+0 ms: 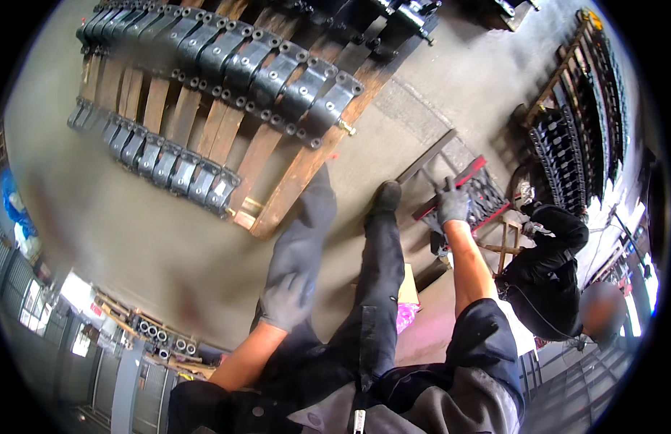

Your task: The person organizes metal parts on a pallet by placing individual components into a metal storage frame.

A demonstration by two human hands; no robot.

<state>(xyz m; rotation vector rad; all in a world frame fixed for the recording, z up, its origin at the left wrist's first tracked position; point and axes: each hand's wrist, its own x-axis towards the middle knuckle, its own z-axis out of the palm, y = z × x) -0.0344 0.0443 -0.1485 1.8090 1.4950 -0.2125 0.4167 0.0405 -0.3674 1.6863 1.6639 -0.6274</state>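
My left hand (pixel 286 302), in a grey glove, lies on my left thigh with its fingers laid out and nothing in them. To the right, my right hand (pixel 453 204), gloved the same way, reaches over a red-edged rack (pixel 471 171). Its fingers look stretched and apart across the near part of the rack. Small dark metal parts (pixel 487 197) fill the rack beside that hand. How firmly the right fingers touch the rack is hard to see. My legs stand between the two hands.
A wooden pallet (pixel 283 189) at upper left carries rows of black metal brackets (pixel 259 64). Dark slatted racks of parts (pixel 563 155) stand at far right. Another person in dark clothes (pixel 549 278) sits bent over near my right arm. A pink bag (pixel 406 315) lies by my right leg.
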